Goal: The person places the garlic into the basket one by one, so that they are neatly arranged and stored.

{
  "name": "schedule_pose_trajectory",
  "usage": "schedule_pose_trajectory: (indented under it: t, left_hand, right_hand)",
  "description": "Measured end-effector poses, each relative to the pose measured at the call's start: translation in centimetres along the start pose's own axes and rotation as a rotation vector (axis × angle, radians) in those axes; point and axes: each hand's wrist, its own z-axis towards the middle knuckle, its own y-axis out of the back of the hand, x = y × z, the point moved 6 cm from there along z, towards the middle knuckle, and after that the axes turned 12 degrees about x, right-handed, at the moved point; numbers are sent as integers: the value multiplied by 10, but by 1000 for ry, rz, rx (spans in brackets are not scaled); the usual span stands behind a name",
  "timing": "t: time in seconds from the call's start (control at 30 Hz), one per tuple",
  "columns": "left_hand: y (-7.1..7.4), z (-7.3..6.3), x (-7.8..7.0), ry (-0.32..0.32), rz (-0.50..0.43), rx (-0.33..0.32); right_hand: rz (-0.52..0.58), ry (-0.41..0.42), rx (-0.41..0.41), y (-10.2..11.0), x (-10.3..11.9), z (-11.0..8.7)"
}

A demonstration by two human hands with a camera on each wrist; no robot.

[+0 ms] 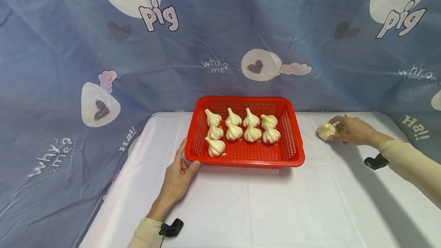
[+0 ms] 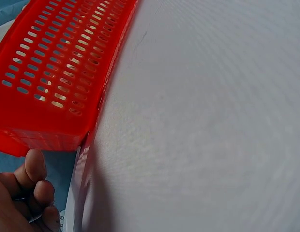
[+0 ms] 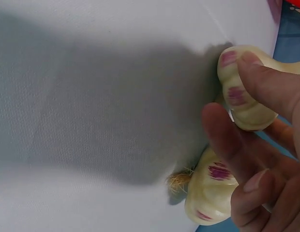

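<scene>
Several cream garlic bulbs (image 1: 252, 133) with purple patches sit in a red plastic basket (image 1: 241, 161), mostly in two rows, one standing further forward at the left. At the basket's front left corner is my left hand (image 1: 177, 181), index finger and thumb spread beside the rim. In the left wrist view its fingers (image 2: 43, 193) show just off the basket corner. Far to the right, my right hand (image 1: 351, 130) pinches a garlic bulb (image 3: 237, 92) between thumb and fingers. A second garlic bulb (image 3: 213, 188) with stringy roots lies against the other fingers, partly hidden by them.
White cloth (image 1: 275, 209) covers the table. A blue printed curtain (image 1: 206, 30) rises behind it and along both sides. The basket stands at the back middle, between my two hands. A shadow from my right arm falls across the cloth.
</scene>
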Motion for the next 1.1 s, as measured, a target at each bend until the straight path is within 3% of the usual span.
schedule_pose_trajectory:
  t: [0.47,0.7,0.87,1.1]
  left_hand:
    - [0,-1,-1,12,-4,6]
    - [1,-1,-1,8,-8,0]
    - [1,-1,-1,2,-8,-4]
    - [1,-1,-1,2,-7,0]
  right_hand:
    - [40,-41,-50,7,-1,-1]
    - [89,12,-68,20,10,-1]
    - [35,38,-105,30,21,-1]
    - [63,-7,-82,35,28,1]
